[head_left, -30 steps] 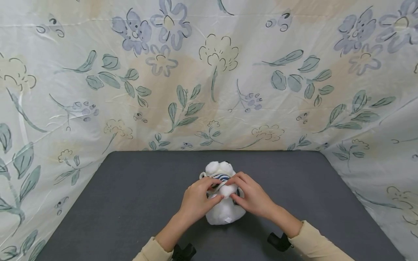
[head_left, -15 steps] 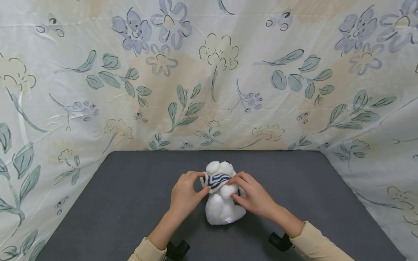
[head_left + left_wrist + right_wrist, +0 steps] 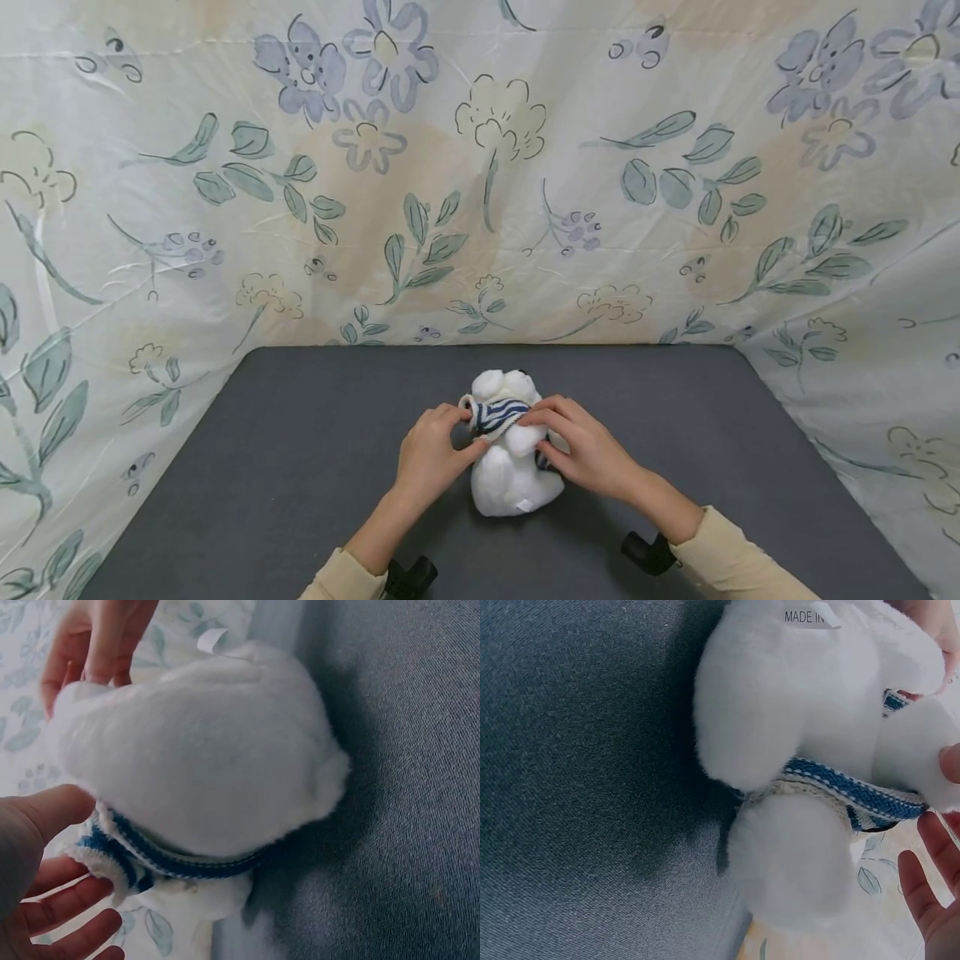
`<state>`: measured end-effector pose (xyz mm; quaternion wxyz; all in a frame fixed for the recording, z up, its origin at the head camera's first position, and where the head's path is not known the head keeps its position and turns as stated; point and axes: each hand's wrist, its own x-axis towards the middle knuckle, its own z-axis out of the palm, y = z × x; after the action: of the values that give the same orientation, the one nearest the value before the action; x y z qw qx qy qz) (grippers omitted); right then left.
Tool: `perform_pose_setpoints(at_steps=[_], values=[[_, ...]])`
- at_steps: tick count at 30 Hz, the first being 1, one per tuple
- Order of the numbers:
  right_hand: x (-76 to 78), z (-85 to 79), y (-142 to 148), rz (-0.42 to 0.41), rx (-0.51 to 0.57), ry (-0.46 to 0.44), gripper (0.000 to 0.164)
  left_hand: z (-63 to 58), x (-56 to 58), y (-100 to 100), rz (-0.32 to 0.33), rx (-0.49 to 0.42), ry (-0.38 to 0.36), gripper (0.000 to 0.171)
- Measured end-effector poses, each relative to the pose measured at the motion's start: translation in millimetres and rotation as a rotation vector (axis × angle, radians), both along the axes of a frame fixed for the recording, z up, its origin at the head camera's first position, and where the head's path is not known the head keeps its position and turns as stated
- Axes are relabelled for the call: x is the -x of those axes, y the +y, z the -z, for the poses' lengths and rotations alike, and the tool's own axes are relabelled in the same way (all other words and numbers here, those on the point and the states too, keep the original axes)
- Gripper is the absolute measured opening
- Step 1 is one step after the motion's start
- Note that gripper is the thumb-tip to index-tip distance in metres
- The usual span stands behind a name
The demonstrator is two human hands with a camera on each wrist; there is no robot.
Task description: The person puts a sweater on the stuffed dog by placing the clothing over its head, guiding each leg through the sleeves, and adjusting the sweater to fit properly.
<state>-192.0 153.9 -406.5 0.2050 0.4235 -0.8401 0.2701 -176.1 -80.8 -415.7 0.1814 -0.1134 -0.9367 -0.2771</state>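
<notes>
A white plush toy [image 3: 504,490] lies on the table, wearing a blue-and-white striped knitted sweater [image 3: 501,417]. My left hand [image 3: 429,454] holds the sweater's cream cuff [image 3: 97,866] at the toy's left side, its thumb above and index finger below; its other fingers are spread. With thumb and index finger my right hand [image 3: 592,448] grips a white paw [image 3: 525,439] beside the sweater's edge. In the right wrist view a blue knitted band [image 3: 862,795] crosses the toy near those fingertips. Part of the sweater is hidden under the toy.
The dark grey table [image 3: 315,467] spreads around the toy. Behind it and at both sides hangs a floral cloth [image 3: 420,167]. Black wrist mounts [image 3: 648,552] sit under the forearms. A white tag [image 3: 810,616] shows on the toy's body.
My left hand has moved left from the toy's middle to the sweater's cuff, uncovering the stripes. The right hand stays at the paw, its thumb shifted slightly. The toy has hardly moved.
</notes>
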Motion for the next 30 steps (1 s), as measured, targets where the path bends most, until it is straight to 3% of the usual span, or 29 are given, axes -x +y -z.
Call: perform_pose_setpoints(at_steps=[13, 22, 26, 30], values=[[-0.8, -0.2, -3, -0.008, -0.008, -0.023, 0.035, 4.9, 4.0, 11, 0.025, 0.058, 0.030, 0.033], [-0.2, -4.8, -6, 0.009, -0.058, -0.080, 0.035, 5.6, 5.2, 15, 0.042, 0.030, 0.121, 0.019], [-0.5, -8.4, -8, 0.034, -0.087, -0.107, 0.046, 4.6, 6.0, 14, 0.052, 0.015, 0.137, 0.017], [1.2, -10.3, -8, 0.030, -0.105, -0.104, 0.043, 2.7, 5.8, 14, 0.072, -0.016, 0.143, 0.014]])
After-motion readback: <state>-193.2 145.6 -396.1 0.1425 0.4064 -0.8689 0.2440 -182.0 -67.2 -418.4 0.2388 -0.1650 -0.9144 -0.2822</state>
